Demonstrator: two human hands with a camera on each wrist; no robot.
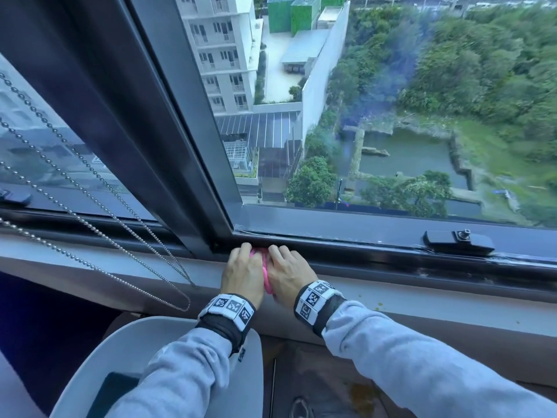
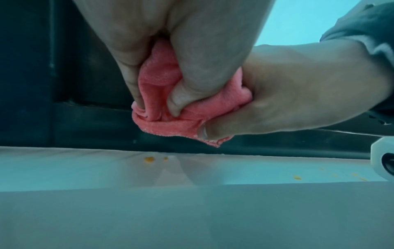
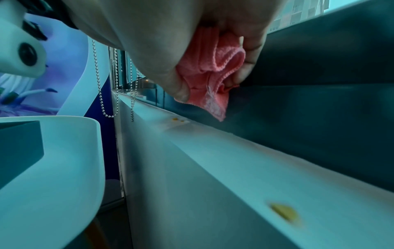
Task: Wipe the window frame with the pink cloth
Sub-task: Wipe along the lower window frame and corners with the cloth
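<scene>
- Gripping the pink cloth point(image 1: 264, 268) with both hands at lower centre of the head view — the left hand point(image 1: 243, 273) and the right hand point(image 1: 287, 274) side by side, cloth bunched between them.
- Curling the left thumb and fingers point(image 2: 136, 80) round the wad in the left wrist view; pinching its lower fold with the right thumb alongside.
- Pressing the wad against the dark window frame point(image 1: 361, 254), just right of the corner where the upright post point(image 1: 168, 164) is meeting the bottom rail.
- Hanging one loose tail of cloth down toward the pale sill point(image 3: 213, 151) in the right wrist view, apparently not touching it.
- Running left to right across the frame — the rail's long axis, with most of its unwiped-looking length lying to the right toward the black latch point(image 1: 458, 241).
- Judging the right hand nearer that stretch, so probably leading a rightward stroke along the rail.
- Noting the bead chain point(image 1: 99, 233) lying to the left, apart from the hands.
</scene>
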